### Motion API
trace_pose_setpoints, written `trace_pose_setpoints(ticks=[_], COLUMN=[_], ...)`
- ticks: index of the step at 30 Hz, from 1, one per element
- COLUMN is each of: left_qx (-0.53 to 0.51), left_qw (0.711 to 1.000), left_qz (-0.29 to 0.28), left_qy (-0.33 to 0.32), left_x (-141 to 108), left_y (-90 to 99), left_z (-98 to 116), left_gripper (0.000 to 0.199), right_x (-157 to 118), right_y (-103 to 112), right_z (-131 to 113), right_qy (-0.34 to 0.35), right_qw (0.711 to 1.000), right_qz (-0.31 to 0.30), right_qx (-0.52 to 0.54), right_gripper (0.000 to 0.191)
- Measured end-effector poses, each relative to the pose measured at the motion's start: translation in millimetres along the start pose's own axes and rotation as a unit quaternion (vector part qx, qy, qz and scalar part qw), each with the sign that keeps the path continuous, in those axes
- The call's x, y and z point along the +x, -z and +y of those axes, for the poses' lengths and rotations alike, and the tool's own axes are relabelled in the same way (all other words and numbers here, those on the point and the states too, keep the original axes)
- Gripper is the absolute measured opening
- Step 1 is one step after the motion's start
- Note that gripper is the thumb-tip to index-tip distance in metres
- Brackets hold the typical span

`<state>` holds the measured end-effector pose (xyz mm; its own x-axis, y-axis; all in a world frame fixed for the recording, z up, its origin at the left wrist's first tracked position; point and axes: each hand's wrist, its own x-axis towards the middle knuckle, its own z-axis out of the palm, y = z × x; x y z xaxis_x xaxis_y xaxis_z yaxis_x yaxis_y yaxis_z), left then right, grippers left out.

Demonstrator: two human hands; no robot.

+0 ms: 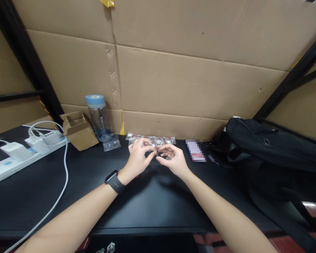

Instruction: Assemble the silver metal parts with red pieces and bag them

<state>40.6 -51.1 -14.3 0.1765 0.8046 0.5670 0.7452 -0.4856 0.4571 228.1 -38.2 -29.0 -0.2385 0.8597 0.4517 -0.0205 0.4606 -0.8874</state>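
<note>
Dark and thin, a small piece (157, 151) sits mid-view, apparently pinched in the nearly closed thumb and forefinger of the left hand (140, 154), while the right hand (173, 159) curls at its edge, fingertips slightly parted, its hold unclear. This looks like fine two-handed handling, calling next for a light, steady pinch. Outward, crinkly clear packets (160, 140) lie at twelve o'clock, a smooth cylindrical bottle (96, 119) stands at ten, and a soft, slumped bag (279, 151) rests at three.

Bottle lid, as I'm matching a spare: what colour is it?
The bottle lid is light blue, best seen in the head view.
</note>
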Motion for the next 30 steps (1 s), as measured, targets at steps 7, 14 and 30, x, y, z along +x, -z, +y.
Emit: trace_pose_setpoints(ticks=[7,14,30], left_qx=[0.033,0.036,0.071], left_qw=[0.998,0.997,0.98], left_qz=[0.028,0.042,-0.177], left_qy=[-0.042,-0.048,-0.058], left_x=[-0.9,-1.0,8.1], left_y=[1.7,0.4,20.7], left_z=[-0.7,-1.6,-26.0], left_gripper=[0.015,0.01,0.023], right_x=[1.0,3.2,5.4], right_y=[0.8,6.6,19.6], right_z=[3.1,5.5,4.0], right_qy=[-0.057,-0.098,0.065], right_qw=[0.998,0.994,0.936], right_qz=[0.01,0.005,-0.099], right_qx=[0.026,0.038,-0.33], right_gripper=[0.042,0.035,0.004])
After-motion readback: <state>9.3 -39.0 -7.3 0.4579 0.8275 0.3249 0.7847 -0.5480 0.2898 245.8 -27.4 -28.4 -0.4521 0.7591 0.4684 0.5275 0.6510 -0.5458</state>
